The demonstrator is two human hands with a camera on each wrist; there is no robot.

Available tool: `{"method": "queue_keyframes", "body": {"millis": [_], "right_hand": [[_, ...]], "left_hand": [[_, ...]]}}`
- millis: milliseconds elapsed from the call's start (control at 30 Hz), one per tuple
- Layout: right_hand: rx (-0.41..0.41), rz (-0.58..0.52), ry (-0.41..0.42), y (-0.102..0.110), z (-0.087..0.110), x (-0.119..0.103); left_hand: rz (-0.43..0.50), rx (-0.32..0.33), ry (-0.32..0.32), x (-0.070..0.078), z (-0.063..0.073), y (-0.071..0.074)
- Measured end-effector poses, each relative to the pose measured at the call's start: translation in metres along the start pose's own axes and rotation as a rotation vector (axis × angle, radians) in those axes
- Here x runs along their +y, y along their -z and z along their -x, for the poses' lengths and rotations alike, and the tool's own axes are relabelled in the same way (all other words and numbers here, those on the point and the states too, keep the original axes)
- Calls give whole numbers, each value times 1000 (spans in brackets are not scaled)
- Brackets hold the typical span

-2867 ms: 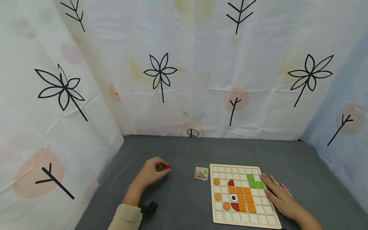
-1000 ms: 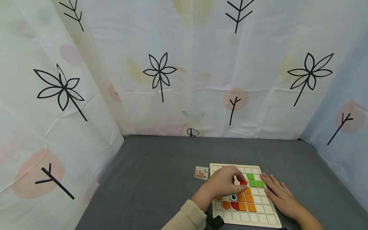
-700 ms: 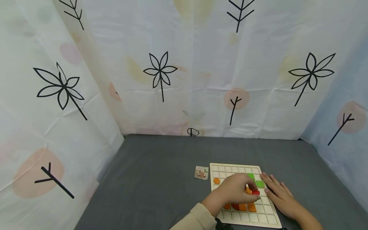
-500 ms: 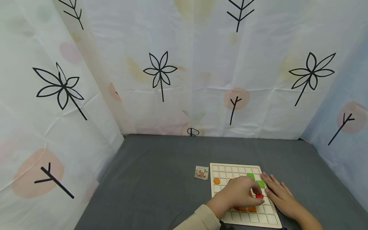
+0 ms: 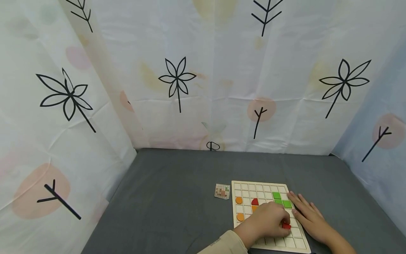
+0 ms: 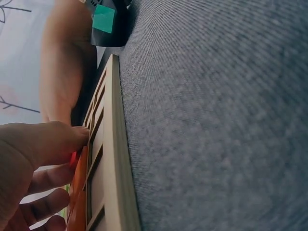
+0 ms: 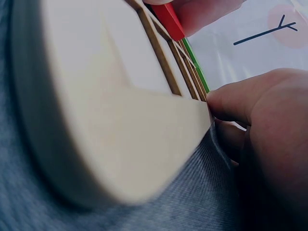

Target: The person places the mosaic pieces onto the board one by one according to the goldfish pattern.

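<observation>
My left hand [image 5: 269,220] pinches a small red tile [image 5: 286,226] between thumb and fingers, low over the right part of a wooden grid board [image 5: 299,244]. In the right wrist view the red tile [image 7: 168,21] stands tilted at the grid. Whether it touches a cell is hard to tell. My right hand [image 5: 312,217] lies with straight fingers along the board's right edge. Green square tiles [image 5: 287,204], orange discs [image 5: 239,200] and a red quarter-round tile [image 5: 254,201] sit in cells. The left hand hides most of the orange squares; one orange square [image 5: 254,208] shows partly.
A small printed card [image 5: 222,191] with a coloured grid pattern lies left of the board. Dark grey cloth [image 5: 177,197] covers the table. A white patterned curtain [image 5: 215,70] encloses the back and sides.
My left hand has carried the red tile from the table's left side onto the board, then rightward and nearer to me across it. My right hand has stayed at the board's edge.
</observation>
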State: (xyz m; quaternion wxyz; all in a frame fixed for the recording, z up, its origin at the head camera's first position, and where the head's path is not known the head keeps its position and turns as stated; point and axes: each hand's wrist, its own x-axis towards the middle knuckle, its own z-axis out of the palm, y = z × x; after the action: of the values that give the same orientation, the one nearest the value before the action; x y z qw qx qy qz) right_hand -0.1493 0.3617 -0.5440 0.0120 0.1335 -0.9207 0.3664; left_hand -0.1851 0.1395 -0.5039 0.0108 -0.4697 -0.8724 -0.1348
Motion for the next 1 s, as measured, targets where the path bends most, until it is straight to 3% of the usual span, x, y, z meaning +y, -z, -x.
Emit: {"method": "queue_keyframes", "body": {"millis": [667,1000], "right_hand": [[-15,-5,-19,1,1,-3],[4,6,0,0,0,-4]], "left_hand": [[-6,-44,-10,3,3,-2],[-9,-65,-52,3,6,0]]}}
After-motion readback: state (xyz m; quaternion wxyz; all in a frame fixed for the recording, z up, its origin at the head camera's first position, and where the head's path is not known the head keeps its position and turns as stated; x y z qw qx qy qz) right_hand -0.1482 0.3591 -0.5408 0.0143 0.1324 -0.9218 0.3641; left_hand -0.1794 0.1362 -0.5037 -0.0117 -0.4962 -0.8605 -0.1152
